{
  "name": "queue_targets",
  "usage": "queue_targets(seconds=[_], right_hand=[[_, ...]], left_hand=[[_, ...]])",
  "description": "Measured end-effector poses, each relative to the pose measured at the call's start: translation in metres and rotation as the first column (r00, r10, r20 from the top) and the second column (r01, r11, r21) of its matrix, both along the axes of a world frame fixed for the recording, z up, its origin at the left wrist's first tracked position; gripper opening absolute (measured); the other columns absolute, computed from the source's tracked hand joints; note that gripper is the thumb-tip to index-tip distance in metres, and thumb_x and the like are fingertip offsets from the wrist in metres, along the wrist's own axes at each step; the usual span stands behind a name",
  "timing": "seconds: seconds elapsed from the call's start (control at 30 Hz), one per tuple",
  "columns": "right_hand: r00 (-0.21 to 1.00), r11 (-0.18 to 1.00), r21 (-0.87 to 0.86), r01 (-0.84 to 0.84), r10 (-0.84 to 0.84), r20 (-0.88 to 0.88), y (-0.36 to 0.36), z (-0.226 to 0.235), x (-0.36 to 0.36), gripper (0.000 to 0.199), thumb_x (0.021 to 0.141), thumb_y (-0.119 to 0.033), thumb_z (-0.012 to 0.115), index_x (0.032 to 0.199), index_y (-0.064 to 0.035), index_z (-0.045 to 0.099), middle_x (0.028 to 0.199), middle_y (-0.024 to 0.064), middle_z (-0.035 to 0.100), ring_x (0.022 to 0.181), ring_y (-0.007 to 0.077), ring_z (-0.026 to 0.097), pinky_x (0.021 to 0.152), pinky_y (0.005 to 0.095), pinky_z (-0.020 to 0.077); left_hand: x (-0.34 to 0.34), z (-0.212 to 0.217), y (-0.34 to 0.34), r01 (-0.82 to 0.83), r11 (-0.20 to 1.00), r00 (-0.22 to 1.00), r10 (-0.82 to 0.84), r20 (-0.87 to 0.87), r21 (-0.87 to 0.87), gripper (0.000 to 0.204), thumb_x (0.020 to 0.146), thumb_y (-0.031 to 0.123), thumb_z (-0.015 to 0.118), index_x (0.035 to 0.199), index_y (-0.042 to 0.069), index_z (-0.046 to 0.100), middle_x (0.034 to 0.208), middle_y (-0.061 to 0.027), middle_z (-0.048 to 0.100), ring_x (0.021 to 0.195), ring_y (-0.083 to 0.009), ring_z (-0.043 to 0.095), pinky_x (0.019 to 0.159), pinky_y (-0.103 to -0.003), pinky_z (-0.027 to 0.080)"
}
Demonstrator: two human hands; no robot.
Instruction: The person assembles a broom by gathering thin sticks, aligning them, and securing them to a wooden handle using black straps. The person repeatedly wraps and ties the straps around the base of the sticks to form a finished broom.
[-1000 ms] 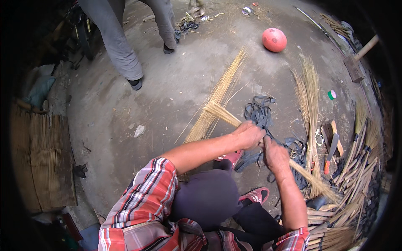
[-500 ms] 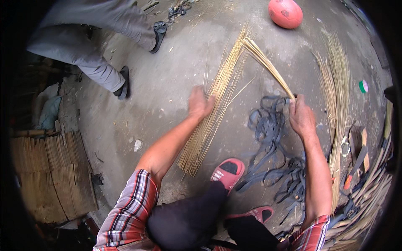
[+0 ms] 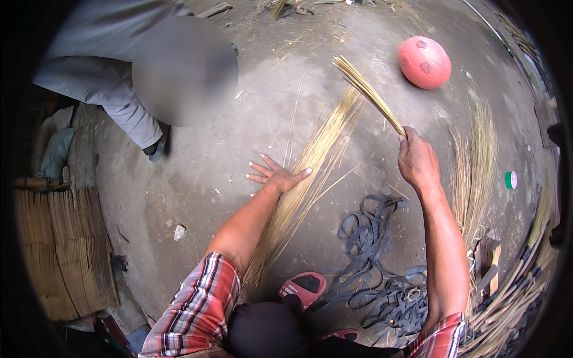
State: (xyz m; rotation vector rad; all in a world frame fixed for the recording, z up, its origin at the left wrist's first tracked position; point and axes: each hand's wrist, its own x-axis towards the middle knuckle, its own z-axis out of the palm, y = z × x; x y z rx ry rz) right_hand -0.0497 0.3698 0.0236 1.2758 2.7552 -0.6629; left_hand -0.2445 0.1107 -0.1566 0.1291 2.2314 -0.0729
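Note:
A long bundle of straw-coloured stalks (image 3: 316, 154) lies slantwise on the concrete floor in front of me. My left hand (image 3: 276, 175) is spread at its left side, the thumb lying over the stalks and the other fingers pointing away from them. In my right hand (image 3: 418, 156) I grip a thinner bunch of stalks (image 3: 370, 92) by its near end. That bunch is raised and slants up to the left, its far end above the top of the loose bundle. Tangled dark strips (image 3: 369, 235) lie on the floor below my right hand.
A pink ball (image 3: 425, 62) rests at the far right. More stalks (image 3: 476, 161) lie beyond my right forearm, near a green-rimmed roll (image 3: 511, 180) and a heap of sticks (image 3: 507, 304). Another person's grey-trousered leg (image 3: 128, 116) is at upper left. Stacked brown slats (image 3: 62, 250) stand left.
My right hand has lifted its bunch off the bundle and tilted it up. My left hand's fingers have spread on the stalks. The whole view has shifted, with the ball now lower.

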Motion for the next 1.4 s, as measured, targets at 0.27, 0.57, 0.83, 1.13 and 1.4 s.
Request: queue_targets(seconds=[0.27, 0.57, 0.83, 1.13, 1.4], right_hand=[[0.999, 1.000, -0.030, -0.002, 0.004, 0.054, 0.020, 0.019, -0.051, 0.033, 0.105, -0.022, 0.049, 0.128, -0.0032, 0.063, 0.115, 0.0274, 0.072, 0.110, 0.0476, 0.069, 0.093, 0.0578, 0.0532], [0.995, 1.000, 0.028, 0.012, -0.015, 0.101, 0.035, 0.042, -0.057, 0.030, 0.100, -0.015, 0.051, 0.122, -0.0018, 0.065, 0.117, 0.0262, 0.072, 0.112, 0.0458, 0.069, 0.095, 0.0554, 0.0541], [0.998, 0.999, -0.022, -0.023, 0.024, 0.059, 0.015, 0.025, -0.003, 0.028, 0.102, -0.019, 0.052, 0.119, -0.0005, 0.065, 0.112, 0.0303, 0.072, 0.106, 0.0495, 0.070, 0.091, 0.0584, 0.0529], [0.999, 0.996, -0.090, 0.019, -0.016, 0.040, -0.037, 0.017, 0.124, 0.030, 0.107, -0.026, 0.053, 0.122, -0.0014, 0.063, 0.100, 0.0296, 0.073, 0.096, 0.0501, 0.071, 0.086, 0.0592, 0.0537], [0.977, 0.988, 0.017, -0.156, 0.152, 0.152, -0.126, 0.010, 0.195, 0.023, 0.107, -0.028, 0.056, 0.114, -0.0076, 0.064, 0.097, 0.0248, 0.073, 0.091, 0.0454, 0.073, 0.078, 0.0560, 0.0557]], left_hand=[[0.004, -0.003, 0.001, -0.047, 0.999, 0.999, 0.047, -0.020, 0.015, 0.167, 0.068, 0.101, 0.058, 0.154, -0.017, -0.023, 0.162, -0.0413, -0.031, 0.138, -0.0658, -0.041, 0.107, -0.084, -0.017], [0.003, 0.002, 0.006, -0.158, 0.987, 0.987, 0.157, -0.011, -0.025, 0.170, 0.063, 0.094, 0.073, 0.157, 0.004, -0.037, 0.157, -0.0390, -0.042, 0.142, -0.0650, -0.038, 0.103, -0.093, 0.006], [0.002, 0.002, 0.004, -0.063, 0.998, 0.998, 0.062, -0.033, -0.021, 0.170, 0.063, 0.101, 0.064, 0.157, -0.003, -0.032, 0.158, -0.0444, -0.035, 0.141, -0.0679, -0.035, 0.109, -0.086, -0.006], [0.010, 0.004, -0.033, -0.101, 0.933, 0.959, 0.184, -0.216, 0.346, 0.135, 0.083, 0.090, 0.054, 0.166, -0.003, 0.001, 0.169, -0.0387, -0.005, 0.154, -0.0596, -0.010, 0.123, -0.070, 0.000], [0.123, 0.115, -0.040, 0.833, 0.361, 0.541, -0.367, -0.757, 0.420, 0.106, 0.088, 0.049, 0.081, 0.164, 0.002, 0.025, 0.169, -0.0279, 0.024, 0.160, -0.0451, 0.017, 0.131, -0.055, 0.016]])
